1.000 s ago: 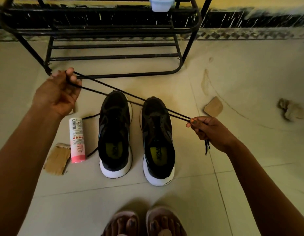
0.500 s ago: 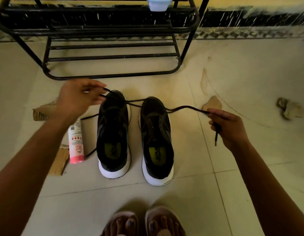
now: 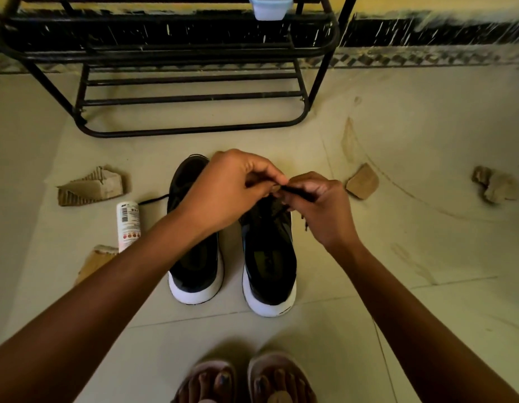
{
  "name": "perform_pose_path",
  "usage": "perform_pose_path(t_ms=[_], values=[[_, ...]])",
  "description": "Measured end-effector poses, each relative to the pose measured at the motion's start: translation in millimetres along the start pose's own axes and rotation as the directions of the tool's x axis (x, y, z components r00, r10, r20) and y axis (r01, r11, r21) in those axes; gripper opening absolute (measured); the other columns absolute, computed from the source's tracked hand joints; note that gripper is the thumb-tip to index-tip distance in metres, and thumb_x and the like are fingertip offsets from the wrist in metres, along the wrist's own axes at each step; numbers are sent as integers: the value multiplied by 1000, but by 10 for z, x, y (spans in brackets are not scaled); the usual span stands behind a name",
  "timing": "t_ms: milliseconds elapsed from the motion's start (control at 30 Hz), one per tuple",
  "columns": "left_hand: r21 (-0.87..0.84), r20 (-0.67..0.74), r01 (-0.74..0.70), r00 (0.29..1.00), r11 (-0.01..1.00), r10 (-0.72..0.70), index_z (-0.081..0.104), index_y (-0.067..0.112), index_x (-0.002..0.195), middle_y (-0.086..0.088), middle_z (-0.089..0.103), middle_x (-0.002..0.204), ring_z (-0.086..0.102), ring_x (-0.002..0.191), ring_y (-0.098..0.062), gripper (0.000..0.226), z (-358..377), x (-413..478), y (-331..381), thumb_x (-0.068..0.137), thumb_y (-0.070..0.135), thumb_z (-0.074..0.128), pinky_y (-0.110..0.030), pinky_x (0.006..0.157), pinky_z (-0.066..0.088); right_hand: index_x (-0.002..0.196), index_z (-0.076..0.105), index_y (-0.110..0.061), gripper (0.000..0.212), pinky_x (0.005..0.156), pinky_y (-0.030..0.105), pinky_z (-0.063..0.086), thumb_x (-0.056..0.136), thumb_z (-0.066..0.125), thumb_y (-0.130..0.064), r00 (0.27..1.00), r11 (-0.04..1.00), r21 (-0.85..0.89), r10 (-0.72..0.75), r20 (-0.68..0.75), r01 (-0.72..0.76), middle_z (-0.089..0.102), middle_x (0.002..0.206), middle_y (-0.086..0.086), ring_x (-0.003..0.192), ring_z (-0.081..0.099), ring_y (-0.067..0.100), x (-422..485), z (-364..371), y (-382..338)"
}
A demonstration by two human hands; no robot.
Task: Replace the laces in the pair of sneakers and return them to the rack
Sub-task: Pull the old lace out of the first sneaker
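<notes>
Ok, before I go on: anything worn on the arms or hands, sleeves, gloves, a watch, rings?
Nothing that shows. The left forearm and right forearm are bare to the frame edge, with no sleeve or cuff in view. The left hand and right hand are ungloved; no watch, bracelet or ring is visible.

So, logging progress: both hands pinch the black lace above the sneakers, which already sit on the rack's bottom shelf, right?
Not quite. The head view shows the sneakers on the floor in front of the rack, not on its shelf. The left hand and right hand do pinch the black lace above them.
</notes>
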State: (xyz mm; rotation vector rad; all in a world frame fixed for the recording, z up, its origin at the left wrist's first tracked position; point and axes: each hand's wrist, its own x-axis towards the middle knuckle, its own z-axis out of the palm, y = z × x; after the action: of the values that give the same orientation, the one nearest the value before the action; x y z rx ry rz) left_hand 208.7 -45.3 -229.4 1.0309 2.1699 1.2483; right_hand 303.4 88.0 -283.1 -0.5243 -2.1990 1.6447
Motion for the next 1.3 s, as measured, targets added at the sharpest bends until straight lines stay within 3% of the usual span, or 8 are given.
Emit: perform_pose_path(t_ms=[200,267,500,633,767,967,1133,1300], values=[[146,-32,83,996,986,-80,69,29,95,22,64,85,60,74,11,16,2,5,-307,85,17,66,-2,70,44,97,70,-14,20,55,11,47,79,72,-10,970,960,-275,-20,-241,-49,62,78,1,58,60,0,100,-580,180],[260,30,125,990,957,-137,68,28,100,16,66,88,60,74,7,17,85,-27,-419,86,21,66,-12,76,49,94,73,-9,16,60,11,50,78,73,-6,956,922,-383,-67,-287,-51,61,79,3,62,59,6,121,-764,334],[601,239,114,919,791,-314,40,23,142,-3,36,150,43,130,-24,49,405,-155,-508,95,38,48,-33,106,35,96,73,-1,19,63,9,32,78,70,1,956,729,-621,183,-228,-287,67,98,17,85,61,24,-65,-768,1118],[606,234,134,912,784,-336,36,23,144,-3,31,152,42,131,-27,50,445,-164,-557,97,39,44,-37,108,35,106,70,-1,34,80,27,43,76,62,11,966,676,-692,130,-224,-252,64,108,16,97,60,35,-233,-703,1351],[601,236,132,913,788,-332,36,22,143,-4,32,152,44,129,-28,50,455,-163,-566,97,39,44,-38,107,36,112,67,-2,36,83,44,52,77,74,-6,990,603,-788,21,-142,-125,64,111,16,100,55,38,-396,-641,1464],[553,226,172,911,816,-345,32,20,145,-6,44,143,49,123,-25,61,450,-217,-549,92,46,49,-32,100,41,107,71,-13,60,95,43,41,76,57,-63,986,562,-819,-40,-162,-112,61,122,8,114,52,31,-509,-618,1459],[548,286,271,828,791,-482,-2,19,150,-13,56,128,60,106,-29,86,549,-274,-605,91,38,56,-37,93,48,83,75,-20,45,96,47,34,78,55,-59,935,649,-747,-155,-318,-146,64,119,5,120,49,34,-514,-606,1370],[414,245,374,832,830,-497,-6,23,150,-15,58,125,64,91,-34,82,575,-192,-687,93,26,53,-44,89,51,74,72,-20,29,80,38,34,79,59,-45,867,725,-681,-272,-417,-100,68,99,0,100,54,27,-436,-499,1121]])
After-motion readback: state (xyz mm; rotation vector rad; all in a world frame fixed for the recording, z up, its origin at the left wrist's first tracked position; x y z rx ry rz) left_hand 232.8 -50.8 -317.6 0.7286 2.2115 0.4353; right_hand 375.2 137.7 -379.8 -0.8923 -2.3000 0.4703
